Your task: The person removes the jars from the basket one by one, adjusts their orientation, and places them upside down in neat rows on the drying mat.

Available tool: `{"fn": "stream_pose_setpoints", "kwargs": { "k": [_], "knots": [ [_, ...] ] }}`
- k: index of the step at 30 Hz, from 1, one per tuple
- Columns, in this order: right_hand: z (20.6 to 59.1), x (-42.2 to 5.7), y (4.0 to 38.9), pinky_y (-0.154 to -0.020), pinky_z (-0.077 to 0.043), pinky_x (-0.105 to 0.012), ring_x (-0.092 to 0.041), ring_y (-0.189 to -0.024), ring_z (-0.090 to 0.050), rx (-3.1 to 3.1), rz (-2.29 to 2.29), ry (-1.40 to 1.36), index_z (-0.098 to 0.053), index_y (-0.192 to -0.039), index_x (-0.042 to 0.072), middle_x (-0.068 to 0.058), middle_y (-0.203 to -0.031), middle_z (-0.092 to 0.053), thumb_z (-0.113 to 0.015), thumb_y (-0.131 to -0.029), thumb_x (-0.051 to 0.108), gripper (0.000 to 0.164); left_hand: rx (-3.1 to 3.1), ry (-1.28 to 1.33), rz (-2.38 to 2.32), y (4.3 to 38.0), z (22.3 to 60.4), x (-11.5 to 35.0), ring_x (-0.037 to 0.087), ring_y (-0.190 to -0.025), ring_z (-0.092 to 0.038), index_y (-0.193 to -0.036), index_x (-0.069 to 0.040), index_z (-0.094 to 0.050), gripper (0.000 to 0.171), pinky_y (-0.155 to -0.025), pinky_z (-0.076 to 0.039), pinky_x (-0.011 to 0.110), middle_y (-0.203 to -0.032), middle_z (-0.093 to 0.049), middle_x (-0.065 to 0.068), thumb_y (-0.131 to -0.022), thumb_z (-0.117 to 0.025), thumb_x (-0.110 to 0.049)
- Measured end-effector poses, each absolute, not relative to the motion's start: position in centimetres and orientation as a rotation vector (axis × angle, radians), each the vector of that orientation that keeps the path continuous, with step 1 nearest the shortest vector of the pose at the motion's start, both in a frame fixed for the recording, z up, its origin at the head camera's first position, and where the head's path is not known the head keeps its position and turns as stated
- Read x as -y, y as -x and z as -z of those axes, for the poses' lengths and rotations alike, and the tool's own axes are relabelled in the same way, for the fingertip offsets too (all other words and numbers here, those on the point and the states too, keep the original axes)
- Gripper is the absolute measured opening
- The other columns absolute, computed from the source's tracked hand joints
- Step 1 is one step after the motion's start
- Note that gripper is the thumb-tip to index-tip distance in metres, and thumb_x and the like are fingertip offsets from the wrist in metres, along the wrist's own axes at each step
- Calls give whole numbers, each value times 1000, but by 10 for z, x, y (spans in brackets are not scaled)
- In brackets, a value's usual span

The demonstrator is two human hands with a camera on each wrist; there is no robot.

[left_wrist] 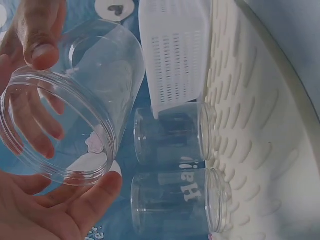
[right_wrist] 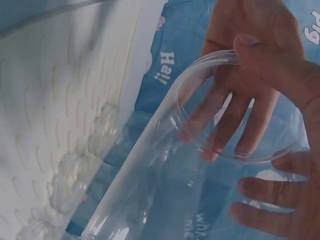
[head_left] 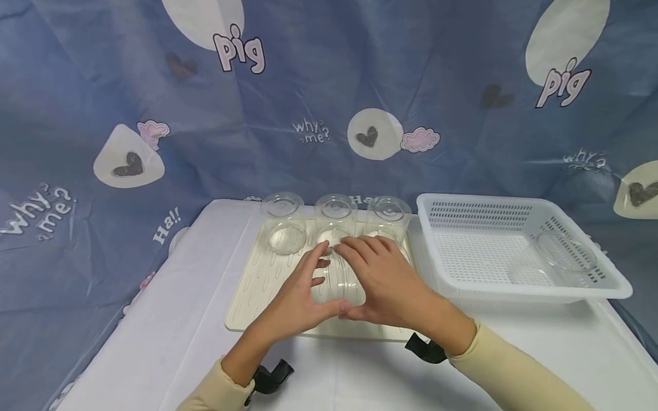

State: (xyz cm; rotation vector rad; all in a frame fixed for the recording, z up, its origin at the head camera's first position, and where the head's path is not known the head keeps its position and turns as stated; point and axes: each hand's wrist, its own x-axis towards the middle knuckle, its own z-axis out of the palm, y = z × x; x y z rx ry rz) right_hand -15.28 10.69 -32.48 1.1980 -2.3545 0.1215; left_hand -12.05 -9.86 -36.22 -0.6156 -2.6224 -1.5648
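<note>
Both hands hold a clear jar [head_left: 336, 279] between them, above the front part of a cream ribbed mat [head_left: 249, 305]. My left hand [head_left: 295, 302] curves round one side of it and my right hand [head_left: 388, 279] round the other, with the thumbs meeting on the near side. In the left wrist view the threaded mouth of the jar [left_wrist: 107, 135] shows, tilted, with left fingers at its lower rim. The right wrist view has the right thumb [right_wrist: 247, 47] at the rim. Behind the hands, three similar jars stand mouth down in a row, the left one [head_left: 284, 225] fully visible.
A white perforated basket [head_left: 437, 245] stands on the right of the table, with a clear jar [head_left: 565, 254] lying inside. White cloth [head_left: 154, 348] covers the table. A blue printed curtain [head_left: 288, 74] hangs close behind.
</note>
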Motion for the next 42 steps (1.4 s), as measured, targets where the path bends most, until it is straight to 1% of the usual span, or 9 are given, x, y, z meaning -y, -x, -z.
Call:
{"fn": "stream_pose_setpoints", "kwargs": {
  "k": [6, 13, 21, 26, 29, 34, 37, 40, 42],
  "knots": [
    [328, -106, 150, -99, -48, -48, -27, -120, -58, 2352, -108, -1189, -50, -137, 10, -8, -135, -58, -80, -60, 71, 103, 2596, 572, 1570, 119, 362, 98, 28, -134, -50, -156, -19, -27, 95, -103, -53, 42, -155, -39, 5, -80, -83, -33],
    [330, -106, 148, -100, -48, -49, -26, -122, -57, 2361, -130, -1188, -49, -138, 11, -7, -136, -57, -79, -61, 72, 103, 2601, 522, 1565, 117, 361, 99, 26, -132, -53, -152, -22, -34, 92, -100, -55, 37, -150, -44, -1, -76, -85, -30],
    [335, -117, 138, -103, -45, -49, -24, -127, -53, 2435, -166, -1209, -41, -146, 18, -4, -141, -53, -80, -63, 69, 105, 2550, 573, 1548, 103, 363, 112, 24, -128, -55, -150, -25, -36, 93, -98, -57, 34, -147, -47, 1, -73, -88, -30],
    [343, -131, 137, -104, -44, -47, -22, -132, -50, 2459, -239, -1229, -40, -148, 21, -2, -144, -51, -80, -65, 66, 103, 2517, 625, 1561, 98, 371, 125, 27, -126, -56, -148, -27, -37, 91, -97, -57, 32, -145, -48, 0, -73, -88, -24],
    [348, -139, 135, -102, -46, -48, -21, -133, -50, 2460, -326, -1254, -39, -150, 22, -2, -146, -50, -82, -65, 64, 104, 2508, 647, 1587, 95, 376, 132, 24, -126, -56, -148, -28, -38, 92, -96, -57, 31, -144, -48, -1, -72, -89, -21],
    [356, -146, 135, -100, -49, -47, -21, -134, -50, 2427, -456, -1311, -40, -150, 20, -2, -148, -48, -84, -67, 60, 102, 2501, 676, 1595, 93, 380, 137, 18, -125, -56, -147, -29, -39, 90, -96, -58, 31, -146, -47, -1, -73, -88, -22],
    [360, -149, 137, -101, -48, -47, -21, -134, -49, 2417, -498, -1321, -41, -150, 18, -2, -148, -48, -83, -69, 61, 101, 2505, 689, 1608, 94, 381, 138, 17, -125, -56, -147, -29, -39, 88, -96, -58, 33, -147, -45, -2, -74, -87, -23],
    [363, -152, 138, -107, -46, -46, -22, -137, -47, 2421, -571, -1328, -36, -152, 16, -5, -151, -46, -82, -70, 60, 104, 2503, 709, 1626, 97, 384, 139, 20, -126, -56, -148, -27, -38, 86, -96, -58, 34, -149, -45, 0, -76, -86, -22],
    [365, -154, 139, -114, -41, -41, -23, -141, -42, 2420, -688, -1339, -31, -154, 13, -6, -154, -41, -83, -72, 57, 107, 2484, 717, 1668, 99, 386, 140, 22, -126, -56, -149, -24, -38, 86, -96, -58, 33, -149, -45, 6, -77, -85, -19]
  ]
}}
